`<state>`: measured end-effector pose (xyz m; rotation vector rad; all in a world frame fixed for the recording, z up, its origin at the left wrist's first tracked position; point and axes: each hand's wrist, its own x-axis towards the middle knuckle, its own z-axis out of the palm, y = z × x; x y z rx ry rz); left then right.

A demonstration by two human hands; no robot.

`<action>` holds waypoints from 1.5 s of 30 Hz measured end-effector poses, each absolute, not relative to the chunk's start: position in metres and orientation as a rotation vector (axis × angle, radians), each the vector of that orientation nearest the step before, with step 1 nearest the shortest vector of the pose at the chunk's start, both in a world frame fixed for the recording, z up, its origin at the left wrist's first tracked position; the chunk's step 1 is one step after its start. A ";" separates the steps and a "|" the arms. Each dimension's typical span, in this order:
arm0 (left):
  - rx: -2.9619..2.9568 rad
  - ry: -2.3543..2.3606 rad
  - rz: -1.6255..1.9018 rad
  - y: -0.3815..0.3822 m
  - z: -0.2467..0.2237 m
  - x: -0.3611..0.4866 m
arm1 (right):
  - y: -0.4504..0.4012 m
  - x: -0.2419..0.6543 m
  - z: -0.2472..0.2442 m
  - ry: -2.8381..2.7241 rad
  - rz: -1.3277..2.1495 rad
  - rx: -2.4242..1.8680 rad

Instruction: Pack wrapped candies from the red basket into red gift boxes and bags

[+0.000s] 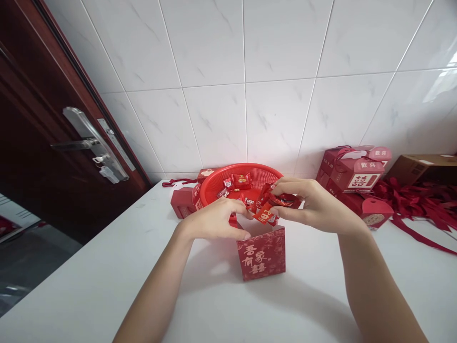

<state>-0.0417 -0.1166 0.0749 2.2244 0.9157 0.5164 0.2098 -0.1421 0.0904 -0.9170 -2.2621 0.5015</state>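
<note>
A red paper gift box (264,255) with pale Chinese characters stands upright on the white table, its top open. My left hand (217,219) grips the box's left rim, thumb at the front edge and fingers behind. Over the right side of the opening, my right hand (310,205) is closed on several red-wrapped candies (282,200), one with an orange wrapper showing gold characters. Behind the box sits a red plastic basket (210,186) holding more wrapped candies (242,181). What lies inside the box is mostly hidden.
Finished-looking red boxes (360,174) are stacked at the right by the tiled wall. Dark red ribbons (414,202) spread beside a brown cardboard box (410,166). Another red box (183,202) stands left of the basket. A dark wooden door (39,95) is at far left.
</note>
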 end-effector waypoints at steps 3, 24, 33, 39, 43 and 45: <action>2.255 0.922 0.399 -0.116 0.074 -0.042 | -0.143 0.210 0.090 -2.269 0.504 -0.940; 2.278 0.986 0.454 -0.104 0.065 -0.046 | -0.135 0.216 0.089 -2.099 0.621 -0.882; 2.279 0.979 0.340 -0.105 0.071 -0.042 | -0.133 0.204 0.084 -2.097 0.464 -0.898; 2.297 0.998 0.313 -0.106 0.072 -0.042 | -0.130 0.202 0.082 -2.110 0.507 -0.879; 2.282 0.989 0.317 -0.105 0.071 -0.042 | -0.131 0.203 0.083 -2.112 0.499 -0.861; 2.274 1.000 0.312 -0.105 0.071 -0.042 | -0.132 0.203 0.084 -2.098 0.478 -0.862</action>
